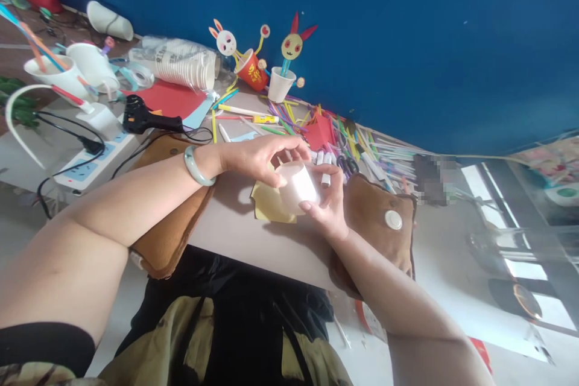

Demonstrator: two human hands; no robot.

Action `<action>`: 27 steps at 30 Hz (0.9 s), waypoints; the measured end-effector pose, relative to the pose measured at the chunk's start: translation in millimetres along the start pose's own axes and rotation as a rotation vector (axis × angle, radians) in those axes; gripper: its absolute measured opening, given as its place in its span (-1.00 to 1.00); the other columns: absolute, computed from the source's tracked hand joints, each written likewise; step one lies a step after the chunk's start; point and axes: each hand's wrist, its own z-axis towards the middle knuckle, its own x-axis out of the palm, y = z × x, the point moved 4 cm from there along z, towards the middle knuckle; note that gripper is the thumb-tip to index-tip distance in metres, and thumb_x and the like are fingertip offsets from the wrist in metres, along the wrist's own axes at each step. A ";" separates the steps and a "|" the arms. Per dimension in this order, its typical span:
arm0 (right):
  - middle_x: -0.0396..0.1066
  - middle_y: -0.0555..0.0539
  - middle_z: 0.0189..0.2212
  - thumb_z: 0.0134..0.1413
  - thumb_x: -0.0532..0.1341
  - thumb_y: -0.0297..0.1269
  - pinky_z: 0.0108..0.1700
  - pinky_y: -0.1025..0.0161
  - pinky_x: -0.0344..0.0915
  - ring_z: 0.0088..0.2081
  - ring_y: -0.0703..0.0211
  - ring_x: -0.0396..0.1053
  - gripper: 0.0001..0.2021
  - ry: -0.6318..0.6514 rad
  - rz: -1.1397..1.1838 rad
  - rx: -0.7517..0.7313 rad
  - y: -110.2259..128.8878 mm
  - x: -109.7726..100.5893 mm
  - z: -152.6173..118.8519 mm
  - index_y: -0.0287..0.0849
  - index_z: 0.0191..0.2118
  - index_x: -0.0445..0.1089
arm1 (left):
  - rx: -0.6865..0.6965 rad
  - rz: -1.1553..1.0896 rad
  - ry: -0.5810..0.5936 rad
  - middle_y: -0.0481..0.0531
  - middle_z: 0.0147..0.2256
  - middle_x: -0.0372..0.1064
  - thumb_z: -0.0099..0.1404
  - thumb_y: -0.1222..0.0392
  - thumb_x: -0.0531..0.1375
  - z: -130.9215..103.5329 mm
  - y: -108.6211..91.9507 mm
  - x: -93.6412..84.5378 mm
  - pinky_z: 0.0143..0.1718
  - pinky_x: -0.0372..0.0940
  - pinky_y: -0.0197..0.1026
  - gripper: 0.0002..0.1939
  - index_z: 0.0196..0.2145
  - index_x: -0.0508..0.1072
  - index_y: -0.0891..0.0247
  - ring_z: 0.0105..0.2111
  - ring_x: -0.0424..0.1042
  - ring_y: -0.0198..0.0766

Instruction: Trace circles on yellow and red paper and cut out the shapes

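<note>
Between my two hands is a white paper cup (298, 188), tilted on its side above the table. My left hand (271, 157), with a pale bangle at the wrist, curls over the cup's left side, thumb against it. From the right, my right hand (332, 202) grips the cup with its thumb at the lower edge; its far fingers are partly hidden. Beneath the cup lies a piece of yellow paper (271, 208) on the grey table (235, 226). White-capped markers (324, 170) lie just behind the cup.
Brown cushions (167, 217) lie under both forearms. A black glue gun (147, 117) and a power strip (90, 163) are at left. Behind are stacked paper cups (176, 66), a red cup figure (251, 69), a white cup figure (280, 84) and colourful pipe cleaners (375, 151).
</note>
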 end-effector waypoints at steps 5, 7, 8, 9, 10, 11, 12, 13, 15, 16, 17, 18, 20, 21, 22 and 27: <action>0.39 -0.15 -0.02 -0.09 0.43 0.08 -0.05 -0.15 0.44 0.00 -0.13 0.44 -0.38 -0.092 -0.015 -0.042 14.0 1.0 -2.2 0.02 -0.05 0.08 | -0.024 -0.070 -0.023 0.14 -0.01 0.39 0.03 0.25 0.30 -0.6 1.5 -5.1 -0.17 0.40 -0.19 -0.48 -0.01 0.38 0.23 -0.13 0.47 -0.16; 0.37 -0.16 0.04 -0.02 0.40 0.05 0.00 -0.18 0.44 0.08 -0.13 0.42 -0.41 -0.149 0.026 -0.064 17.1 -0.4 -2.7 0.05 -0.05 0.04 | -0.021 -0.059 0.005 0.15 0.00 0.39 0.03 0.25 0.32 0.1 4.4 -2.9 -0.18 0.40 -0.18 -0.47 0.00 0.37 0.23 -0.13 0.48 -0.15; 0.36 -0.17 0.06 0.00 0.39 0.05 0.01 -0.18 0.43 0.11 -0.13 0.41 -0.43 -0.177 0.027 -0.084 18.8 -2.2 -2.8 0.06 -0.05 0.03 | -0.020 -0.044 0.017 0.16 0.00 0.39 0.03 0.25 0.33 0.4 6.1 -1.6 -0.19 0.40 -0.18 -0.46 0.00 0.36 0.22 -0.13 0.48 -0.14; 0.35 -0.17 0.07 0.02 0.38 0.06 0.02 -0.19 0.43 0.13 -0.14 0.39 -0.44 -0.201 0.007 -0.107 20.8 -4.6 -2.8 0.07 -0.05 0.03 | -0.020 -0.025 0.029 0.16 0.00 0.40 0.04 0.24 0.33 0.8 7.7 -0.4 -0.19 0.40 -0.17 -0.46 0.00 0.36 0.22 -0.13 0.48 -0.14; 0.35 -0.18 0.07 0.03 0.37 0.07 0.03 -0.19 0.42 0.14 -0.14 0.39 -0.45 -0.214 -0.029 -0.127 23.1 -7.3 -2.8 0.08 -0.05 0.03 | -0.024 0.000 0.048 0.16 -0.01 0.40 0.04 0.24 0.34 0.9 9.0 1.0 -0.18 0.40 -0.16 -0.46 0.01 0.35 0.22 -0.12 0.48 -0.13; 0.35 -0.18 0.05 0.04 0.37 0.07 0.03 -0.20 0.42 0.14 -0.15 0.39 -0.46 -0.214 -0.071 -0.145 25.7 -10.0 -2.9 0.08 -0.04 0.04 | -0.033 0.033 0.078 0.16 -0.02 0.41 0.05 0.24 0.34 0.9 10.2 2.4 -0.17 0.39 -0.16 -0.46 0.01 0.35 0.22 -0.11 0.48 -0.12; 0.36 -0.19 0.04 0.04 0.36 0.07 0.04 -0.20 0.41 0.12 -0.16 0.40 -0.46 -0.203 -0.112 -0.161 28.4 -12.4 -3.1 0.08 -0.04 0.05 | -0.051 0.072 0.124 0.14 -0.04 0.42 0.05 0.25 0.33 0.4 11.3 4.2 -0.15 0.39 -0.16 -0.47 0.01 0.35 0.22 -0.11 0.47 -0.12; 0.37 -0.19 0.02 0.03 0.38 0.07 0.03 -0.21 0.41 0.10 -0.16 0.42 -0.45 -0.184 -0.151 -0.178 31.4 -14.4 -3.5 0.07 -0.03 0.05 | -0.082 0.119 0.186 0.11 -0.07 0.43 0.05 0.27 0.31 -0.5 12.5 6.2 -0.14 0.38 -0.17 -0.48 0.01 0.35 0.22 -0.11 0.46 -0.13; 0.40 -0.18 -0.02 -0.05 0.43 0.02 0.02 -0.22 0.41 0.03 -0.15 0.46 -0.40 -0.140 -0.227 -0.220 37.3 -16.3 -5.1 0.05 -0.04 0.07 | -0.174 0.234 0.318 0.05 -0.12 0.45 0.05 0.33 0.26 -3.5 15.9 9.5 -0.15 0.35 -0.22 -0.53 -0.03 0.38 0.24 -0.15 0.46 -0.18; 0.42 -0.18 -0.04 -0.09 0.46 -0.02 0.01 -0.20 0.42 0.01 -0.14 0.47 -0.38 -0.110 -0.269 -0.239 39.7 -15.7 -6.3 0.03 -0.04 0.08 | -0.224 0.289 0.371 0.03 -0.14 0.46 0.05 0.36 0.23 -5.2 17.7 10.5 -0.16 0.33 -0.24 -0.55 -0.05 0.39 0.24 -0.17 0.45 -0.21; 0.43 -0.17 -0.05 -0.12 0.48 -0.06 0.00 -0.19 0.42 -0.01 -0.13 0.47 -0.37 -0.075 -0.314 -0.250 41.1 -14.1 -7.4 0.02 -0.05 0.09 | -0.269 0.335 0.406 0.01 -0.15 0.47 0.06 0.39 0.21 -6.7 19.1 10.8 -0.17 0.31 -0.27 -0.57 -0.06 0.40 0.25 -0.19 0.45 -0.23; 0.45 -0.17 -0.06 -0.14 0.49 -0.09 0.00 -0.16 0.42 -0.01 -0.12 0.48 -0.36 -0.033 -0.355 -0.250 41.4 -11.6 -8.5 0.02 -0.05 0.10 | -0.303 0.370 0.427 0.01 -0.15 0.48 0.07 0.41 0.18 -7.8 20.1 10.9 -0.18 0.30 -0.28 -0.58 -0.07 0.41 0.25 -0.20 0.45 -0.24; 0.47 -0.17 -0.04 -0.14 0.50 -0.13 -0.01 -0.12 0.43 -0.02 -0.09 0.48 -0.36 0.055 -0.407 -0.223 39.3 -5.2 -10.2 0.01 -0.04 0.10 | -0.332 0.405 0.443 0.01 -0.13 0.49 0.10 0.43 0.15 -8.5 20.7 11.1 -0.18 0.28 -0.30 -0.57 -0.05 0.43 0.24 -0.19 0.45 -0.26; 0.47 -0.17 -0.03 -0.14 0.50 -0.14 -0.01 -0.10 0.43 -0.02 -0.08 0.48 -0.36 0.088 -0.419 -0.207 37.5 -2.3 -10.9 0.01 -0.03 0.10 | -0.336 0.417 0.450 0.01 -0.12 0.50 0.12 0.43 0.14 -8.5 20.8 11.3 -0.19 0.27 -0.30 -0.57 -0.04 0.43 0.24 -0.19 0.45 -0.25; 0.47 -0.18 -0.02 -0.14 0.50 -0.15 -0.02 -0.09 0.44 -0.01 -0.07 0.48 -0.35 0.112 -0.425 -0.191 35.7 0.1 -11.3 0.00 -0.02 0.10 | -0.338 0.436 0.460 0.02 -0.12 0.50 0.13 0.42 0.14 -8.5 21.0 11.7 -0.19 0.27 -0.30 -0.57 -0.03 0.44 0.24 -0.19 0.45 -0.24; 0.49 -0.17 0.00 -0.14 0.50 -0.14 -0.04 -0.04 0.47 0.01 -0.07 0.49 -0.35 0.168 -0.404 -0.131 27.7 4.8 -10.4 0.00 -0.04 0.09 | -0.377 0.577 0.488 0.06 -0.06 0.49 0.18 0.38 0.15 -8.9 26.1 11.3 -0.13 0.24 -0.28 -0.57 0.02 0.46 0.21 -0.10 0.41 -0.19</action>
